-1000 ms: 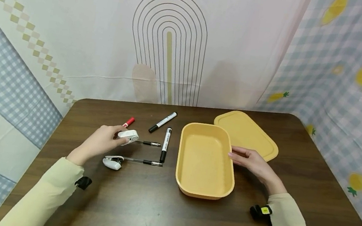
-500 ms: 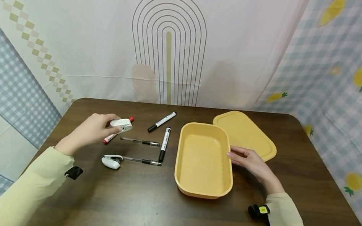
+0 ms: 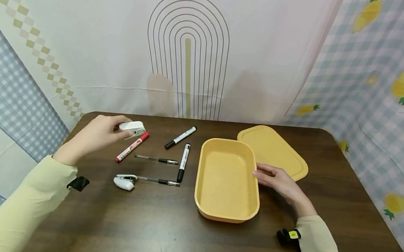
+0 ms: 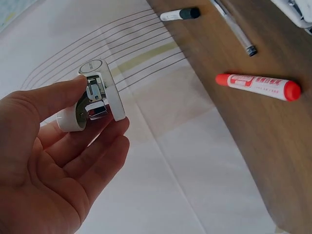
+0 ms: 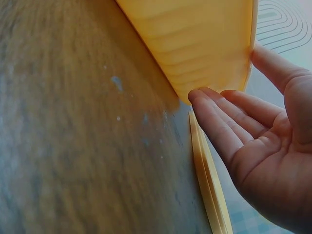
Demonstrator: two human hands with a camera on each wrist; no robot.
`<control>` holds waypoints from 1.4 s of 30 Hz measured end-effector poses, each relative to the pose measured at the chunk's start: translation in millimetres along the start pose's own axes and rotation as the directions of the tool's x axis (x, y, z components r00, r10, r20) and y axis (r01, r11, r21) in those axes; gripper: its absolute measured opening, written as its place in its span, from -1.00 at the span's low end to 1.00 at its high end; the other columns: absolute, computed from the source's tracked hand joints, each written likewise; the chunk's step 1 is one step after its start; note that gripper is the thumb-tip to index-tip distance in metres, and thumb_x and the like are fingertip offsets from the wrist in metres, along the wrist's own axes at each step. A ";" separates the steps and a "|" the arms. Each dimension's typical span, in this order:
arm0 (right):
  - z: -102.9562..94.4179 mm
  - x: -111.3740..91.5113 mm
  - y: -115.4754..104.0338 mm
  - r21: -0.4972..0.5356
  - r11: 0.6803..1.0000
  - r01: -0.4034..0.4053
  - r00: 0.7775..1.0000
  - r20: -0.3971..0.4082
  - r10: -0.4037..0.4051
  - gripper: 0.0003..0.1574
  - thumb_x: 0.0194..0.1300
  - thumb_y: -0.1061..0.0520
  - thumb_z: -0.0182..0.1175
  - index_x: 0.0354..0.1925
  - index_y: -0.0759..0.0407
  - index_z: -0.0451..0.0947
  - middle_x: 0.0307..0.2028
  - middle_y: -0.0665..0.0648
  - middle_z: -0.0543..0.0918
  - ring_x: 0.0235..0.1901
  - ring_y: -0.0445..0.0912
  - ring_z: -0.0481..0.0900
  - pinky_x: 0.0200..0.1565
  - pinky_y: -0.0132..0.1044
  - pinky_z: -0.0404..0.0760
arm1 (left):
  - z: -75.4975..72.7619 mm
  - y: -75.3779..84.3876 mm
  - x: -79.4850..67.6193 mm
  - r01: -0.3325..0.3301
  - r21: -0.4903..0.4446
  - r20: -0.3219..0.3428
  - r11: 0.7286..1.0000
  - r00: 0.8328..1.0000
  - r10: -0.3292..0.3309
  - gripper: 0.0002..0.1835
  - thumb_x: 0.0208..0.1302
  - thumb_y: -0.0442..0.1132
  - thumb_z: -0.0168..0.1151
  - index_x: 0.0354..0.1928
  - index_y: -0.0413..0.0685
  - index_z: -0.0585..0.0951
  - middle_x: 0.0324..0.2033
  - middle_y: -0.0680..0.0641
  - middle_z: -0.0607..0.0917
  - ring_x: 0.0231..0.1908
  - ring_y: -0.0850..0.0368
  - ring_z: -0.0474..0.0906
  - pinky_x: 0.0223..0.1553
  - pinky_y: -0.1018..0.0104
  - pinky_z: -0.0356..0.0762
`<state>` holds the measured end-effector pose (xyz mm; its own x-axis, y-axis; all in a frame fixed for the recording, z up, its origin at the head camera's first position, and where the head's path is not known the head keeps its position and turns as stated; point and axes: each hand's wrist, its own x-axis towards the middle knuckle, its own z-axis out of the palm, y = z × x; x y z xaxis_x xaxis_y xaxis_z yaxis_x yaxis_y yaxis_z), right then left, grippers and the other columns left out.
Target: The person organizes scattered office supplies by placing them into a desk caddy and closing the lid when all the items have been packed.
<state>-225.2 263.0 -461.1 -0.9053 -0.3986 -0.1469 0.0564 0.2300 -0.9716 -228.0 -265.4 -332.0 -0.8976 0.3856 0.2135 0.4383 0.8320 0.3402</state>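
My left hand [image 3: 97, 135] pinches a small white stapler [image 3: 133, 127] between thumb and fingers, raised above the back left of the table. Its metal inner parts face the camera in the left wrist view. Close by on the tabletop lies a red-and-white marker [image 3: 132, 147]. My right hand [image 3: 282, 184] touches the right side of a yellow box [image 3: 228, 181] with fairly straight fingers. In the right wrist view the thumb meets the rim while the fingertips [image 5: 197, 95] rest against the outer wall. The box holds nothing.
A second white stapler-like item [image 3: 124, 182] lies front left, beside a black pen [image 3: 163, 181]. Another pen [image 3: 162, 160] and two black-and-white markers, one farther back [image 3: 181, 137] and one near the box [image 3: 183, 162], lie around. The yellow lid [image 3: 276, 151] lies behind the box.
My left hand has lifted the white stapler up and away to the back left, uncovering the red marker and a pen. My right hand and the box have stayed in place.
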 end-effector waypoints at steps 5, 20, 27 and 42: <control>-0.7 -1.9 -2.2 -0.005 1.000 0.005 1.000 -0.009 -0.005 -0.17 0.46 0.03 0.24 0.46 0.42 0.20 0.36 0.45 0.36 0.27 0.15 0.47 0.10 -0.24 0.59 | -1.9 -1.9 1.7 -0.003 0.006 -0.009 1.000 1.000 0.003 -0.71 0.38 -0.10 0.31 0.01 -0.11 0.66 -0.42 0.01 0.64 -0.48 0.14 0.41 -0.42 0.23 0.37; 5.0 0.9 -3.8 -0.067 0.997 0.031 0.998 -0.058 -0.035 -0.11 0.39 -0.03 0.31 0.53 0.14 0.20 0.36 0.34 0.42 0.31 0.15 0.43 0.18 -0.08 0.55 | -2.4 -1.0 -2.1 0.040 -0.056 -0.043 0.998 0.998 -0.043 -0.69 0.40 -0.04 0.29 0.03 -0.08 0.68 -0.27 -0.06 0.74 -0.26 0.05 0.64 -0.23 0.11 0.53; 1.8 -1.6 -2.5 -0.072 0.997 0.035 0.996 -0.077 -0.041 -0.12 0.39 -0.01 0.31 0.52 0.15 0.22 0.36 0.34 0.41 0.35 0.16 0.38 0.14 -0.25 0.54 | 1.7 -2.7 5.0 0.047 -0.103 -0.037 0.994 0.998 -0.051 -0.59 0.42 0.01 0.26 0.11 -0.13 0.65 -0.23 -0.09 0.76 -0.18 -0.01 0.69 -0.16 0.06 0.56; 7.8 1.6 -1.9 0.001 0.998 0.067 0.995 -0.068 -0.067 -0.16 0.40 0.05 0.30 0.49 0.27 0.24 0.35 0.38 0.42 0.34 0.15 0.40 0.05 -0.28 0.61 | 8.6 6.9 16.2 0.020 -0.133 -0.018 0.991 1.000 -0.023 -0.59 0.42 -0.02 0.26 0.14 -0.13 0.64 -0.22 -0.06 0.76 -0.24 0.07 0.65 -0.23 0.17 0.52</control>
<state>-223.4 255.0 -460.9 -0.9336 -0.3516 -0.0689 -0.0037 0.2018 -0.9794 -239.9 -249.9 -334.0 -0.9064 0.3592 0.2224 0.4225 0.7791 0.4631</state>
